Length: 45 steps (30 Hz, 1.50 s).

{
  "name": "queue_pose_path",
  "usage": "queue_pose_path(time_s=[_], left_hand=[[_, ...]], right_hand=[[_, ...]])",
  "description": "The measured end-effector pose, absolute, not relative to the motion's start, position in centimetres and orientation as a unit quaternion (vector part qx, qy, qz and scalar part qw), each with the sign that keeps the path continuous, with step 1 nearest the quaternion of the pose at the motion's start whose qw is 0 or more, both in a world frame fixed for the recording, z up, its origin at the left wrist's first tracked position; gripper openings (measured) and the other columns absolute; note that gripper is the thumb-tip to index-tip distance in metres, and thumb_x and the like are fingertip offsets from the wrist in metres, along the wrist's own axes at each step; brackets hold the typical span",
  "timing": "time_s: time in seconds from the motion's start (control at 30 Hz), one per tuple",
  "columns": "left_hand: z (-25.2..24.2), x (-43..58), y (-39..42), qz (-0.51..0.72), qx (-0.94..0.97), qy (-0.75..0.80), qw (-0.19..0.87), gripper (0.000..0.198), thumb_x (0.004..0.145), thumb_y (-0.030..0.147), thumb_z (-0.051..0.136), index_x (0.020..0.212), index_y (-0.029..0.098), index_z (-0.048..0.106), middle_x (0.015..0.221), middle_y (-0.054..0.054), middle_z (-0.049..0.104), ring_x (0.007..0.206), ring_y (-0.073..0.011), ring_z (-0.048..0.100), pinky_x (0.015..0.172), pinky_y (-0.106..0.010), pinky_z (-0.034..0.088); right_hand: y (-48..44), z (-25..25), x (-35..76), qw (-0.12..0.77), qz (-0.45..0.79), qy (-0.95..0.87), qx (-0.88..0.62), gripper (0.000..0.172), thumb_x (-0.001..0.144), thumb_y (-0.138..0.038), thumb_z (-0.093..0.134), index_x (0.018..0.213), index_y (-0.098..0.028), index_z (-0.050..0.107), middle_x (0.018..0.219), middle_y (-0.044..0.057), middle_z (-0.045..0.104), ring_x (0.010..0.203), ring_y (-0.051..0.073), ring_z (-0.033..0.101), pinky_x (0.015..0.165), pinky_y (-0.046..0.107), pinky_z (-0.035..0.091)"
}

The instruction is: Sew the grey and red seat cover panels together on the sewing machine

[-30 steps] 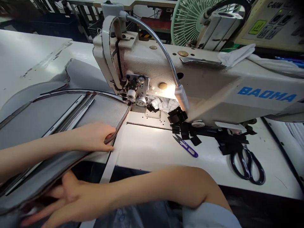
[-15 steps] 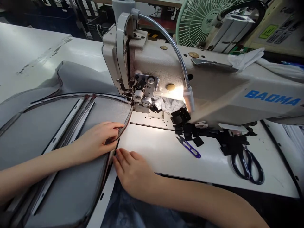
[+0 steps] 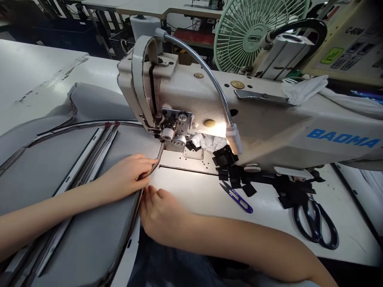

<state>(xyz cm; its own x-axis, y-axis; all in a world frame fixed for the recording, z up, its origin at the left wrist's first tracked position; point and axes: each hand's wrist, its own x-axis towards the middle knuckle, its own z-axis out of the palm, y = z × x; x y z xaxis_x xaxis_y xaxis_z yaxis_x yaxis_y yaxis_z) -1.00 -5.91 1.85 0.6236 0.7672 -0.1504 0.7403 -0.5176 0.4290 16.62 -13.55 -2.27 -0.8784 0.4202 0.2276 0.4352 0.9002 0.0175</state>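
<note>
A large grey fabric panel (image 3: 98,235) with piped edges and pale strips lies over the left of the table, its far right corner under the head of the sewing machine (image 3: 167,133). My left hand (image 3: 131,172) rests on the panel, thumb and fingers closed on its right edge just before the needle area. Slightly nearer to me, my right hand (image 3: 161,215) pinches the same edge with curled fingers; the fingertips are partly hidden. The needle itself is too small to make out.
Purple thread snips (image 3: 241,201) and dark-handled scissors (image 3: 317,223) lie on the right of the white table (image 3: 191,191). Black fabric pieces (image 3: 236,171) are heaped beside the machine bed. A lamp (image 3: 235,137) lights the bed, and a green fan (image 3: 254,38) stands behind.
The view has tilted, so the machine sits lower and slightly left. My right fingers have curled in more at the panel's edge; my left hand keeps nearly the same place on it.
</note>
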Motion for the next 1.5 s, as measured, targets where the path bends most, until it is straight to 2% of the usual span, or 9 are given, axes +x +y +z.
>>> queue_pose_path(time_s=[0.4,0.57,0.73,0.87,1.0,1.23,1.3,1.43,1.5], left_hand=[[-0.5,0.5,-3.0,0.060,0.899,0.417,0.115,0.033,0.097,0.023,0.038,0.090,0.016,0.069,0.126,-0.010,0.068,0.117,-0.0265,0.057,0.106,-0.044,0.046],[-1.3,1.4,-1.1,0.103,0.898,0.425,0.052,0.031,0.095,0.019,0.039,0.092,0.014,0.069,0.113,-0.012,0.069,0.103,-0.0267,0.060,0.093,-0.042,0.051],[2.0,0.8,-4.3,0.003,0.904,0.424,-0.049,0.024,0.093,0.024,0.044,0.083,0.015,0.064,0.092,-0.012,0.064,0.087,-0.0290,0.058,0.078,-0.045,0.047],[3.4,-1.3,-12.3,-0.056,0.929,0.361,0.058,0.016,0.079,0.035,0.064,0.086,0.021,0.065,0.083,-0.005,0.061,0.074,-0.0247,0.055,0.072,-0.042,0.042],[2.3,-2.6,-16.6,-0.066,0.906,0.414,0.055,0.008,0.080,0.017,0.059,0.079,0.022,0.064,0.080,-0.003,0.061,0.073,-0.0238,0.056,0.068,-0.038,0.039],[4.3,-4.0,-15.0,0.048,0.921,0.363,0.131,0.023,0.094,0.022,0.051,0.078,0.024,0.067,0.142,0.001,0.056,0.122,-0.0219,0.053,0.096,-0.031,0.047],[3.9,-4.1,-14.8,0.065,0.920,0.359,0.140,0.025,0.096,0.023,0.049,0.080,0.024,0.068,0.141,0.001,0.058,0.123,-0.0205,0.054,0.097,-0.030,0.047],[1.8,-4.1,-14.5,0.066,0.911,0.377,0.153,0.029,0.098,0.026,0.048,0.122,0.026,0.066,0.137,-0.001,0.063,0.129,-0.0206,0.053,0.102,-0.031,0.047],[1.0,-4.1,-14.0,0.065,0.908,0.382,0.161,0.030,0.099,0.027,0.047,0.122,0.027,0.065,0.138,0.000,0.062,0.131,-0.0202,0.051,0.104,-0.032,0.046]], right_hand=[[-10.0,-2.8,16.6,0.073,-0.002,-0.966,-0.249,0.027,0.092,-0.005,0.044,0.094,-0.003,0.071,0.094,0.024,0.073,0.090,0.032,0.067,0.058,0.034,0.042],[-8.1,-3.1,17.1,0.043,-0.003,-0.961,-0.272,0.030,0.096,-0.009,0.043,0.101,-0.001,0.072,0.112,0.024,0.072,0.113,0.035,0.064,0.074,0.039,0.050],[-8.9,-2.8,17.6,0.031,-0.018,-0.952,-0.304,0.035,0.099,-0.013,0.044,0.120,0.002,0.066,0.133,0.025,0.063,0.128,0.035,0.055,0.085,0.041,0.051],[-13.9,-1.3,17.5,0.032,-0.022,-0.967,-0.252,0.033,0.091,-0.014,0.054,0.112,0.005,0.070,0.123,0.031,0.066,0.110,0.037,0.065,0.076,0.044,0.050],[-18.0,0.0,17.4,0.115,-0.029,-0.981,-0.152,0.026,0.083,-0.011,0.055,0.095,0.003,0.073,0.104,0.032,0.071,0.084,0.034,0.068,0.064,0.043,0.044],[-18.4,-0.3,17.1,0.140,0.035,-0.987,-0.067,0.015,0.085,-0.008,0.055,0.079,-0.009,0.069,0.081,0.017,0.071,0.062,0.019,0.055,0.053,0.034,0.032],[-18.6,-0.7,16.9,0.151,0.061,-0.983,-0.087,0.012,0.085,-0.010,0.056,0.080,-0.009,0.067,0.076,0.014,0.068,0.061,0.019,0.053,0.051,0.033,0.029],[-19.0,-1.5,16.7,0.163,0.062,-0.976,-0.132,0.014,0.088,-0.015,0.053,0.088,-0.008,0.065,0.087,0.019,0.069,0.068,0.021,0.055,0.055,0.034,0.032],[-19.0,-1.6,16.6,0.161,0.053,-0.977,-0.133,0.014,0.087,-0.015,0.053,0.086,-0.008,0.065,0.090,0.021,0.069,0.069,0.021,0.054,0.054,0.034,0.031]])
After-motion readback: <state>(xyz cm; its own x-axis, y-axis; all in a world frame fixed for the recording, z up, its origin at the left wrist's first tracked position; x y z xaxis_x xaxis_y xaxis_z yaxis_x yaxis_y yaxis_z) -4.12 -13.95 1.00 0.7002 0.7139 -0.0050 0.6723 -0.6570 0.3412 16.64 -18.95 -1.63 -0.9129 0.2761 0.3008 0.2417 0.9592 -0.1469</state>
